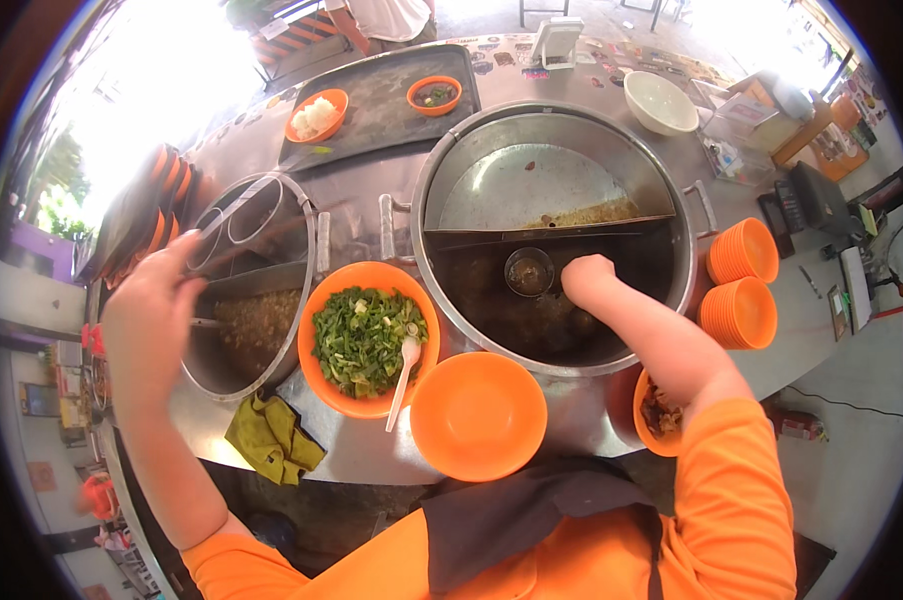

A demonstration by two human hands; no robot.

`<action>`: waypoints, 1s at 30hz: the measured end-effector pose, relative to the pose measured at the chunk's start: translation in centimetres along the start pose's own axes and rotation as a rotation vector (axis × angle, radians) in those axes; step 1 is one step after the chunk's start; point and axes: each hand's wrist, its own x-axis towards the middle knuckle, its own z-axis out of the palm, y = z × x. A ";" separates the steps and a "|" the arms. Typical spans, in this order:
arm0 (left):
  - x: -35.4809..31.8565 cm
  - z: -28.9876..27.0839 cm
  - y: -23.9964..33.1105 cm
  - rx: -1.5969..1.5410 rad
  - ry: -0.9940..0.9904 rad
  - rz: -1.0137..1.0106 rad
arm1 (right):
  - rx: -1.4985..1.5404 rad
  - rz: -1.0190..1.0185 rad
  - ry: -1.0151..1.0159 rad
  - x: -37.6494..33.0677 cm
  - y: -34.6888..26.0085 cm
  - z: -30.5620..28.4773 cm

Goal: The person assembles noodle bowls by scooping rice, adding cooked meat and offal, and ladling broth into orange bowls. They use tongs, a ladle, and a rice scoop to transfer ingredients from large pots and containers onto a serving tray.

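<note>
My right hand [589, 282] is closed over the front half of a large divided pot [683, 290] of dark broth. Beside its fingers, a small round ladle [529, 272] holds some broth, and its handle is mostly hidden by the hand. My left hand [158, 290], smeared by motion, is raised at the left rim of a smaller pot [316, 285]. Its fingertips are by a flat metal handle [246, 203] slanting across that pot, but I cannot tell whether they grip it. Brown minced food [258, 330] fills the pot's front part.
An orange bowl of chopped greens [363, 340] with a white spoon and an orange bowl [479, 415] stand in front. A yellow-green cloth [274, 438] lies left. Orange bowl stacks [741, 250] stand right. A dark tray [386, 90] behind carries two filled bowls.
</note>
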 end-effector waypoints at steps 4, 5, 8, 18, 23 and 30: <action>0.0 3.5 5.2 -0.006 -0.014 0.307 | -0.125 -0.065 -0.038 -4.1 1.1 -3.7; 0.3 4.7 6.4 0.014 -0.028 0.373 | -0.109 -0.075 -0.034 -5.3 1.4 -4.8; 1.3 8.1 10.1 0.007 -0.039 0.578 | -0.125 -0.099 -0.077 -9.1 2.3 -8.0; 3.3 17.1 20.4 0.362 -0.140 0.984 | -0.199 -0.207 -0.047 -18.0 3.3 -13.2; 3.8 19.9 22.4 0.433 -0.229 1.005 | -0.212 -0.240 -0.107 -19.1 3.0 -14.3; 4.6 21.8 22.2 0.345 -0.306 1.008 | -0.278 -0.349 -0.106 -20.5 3.1 -14.9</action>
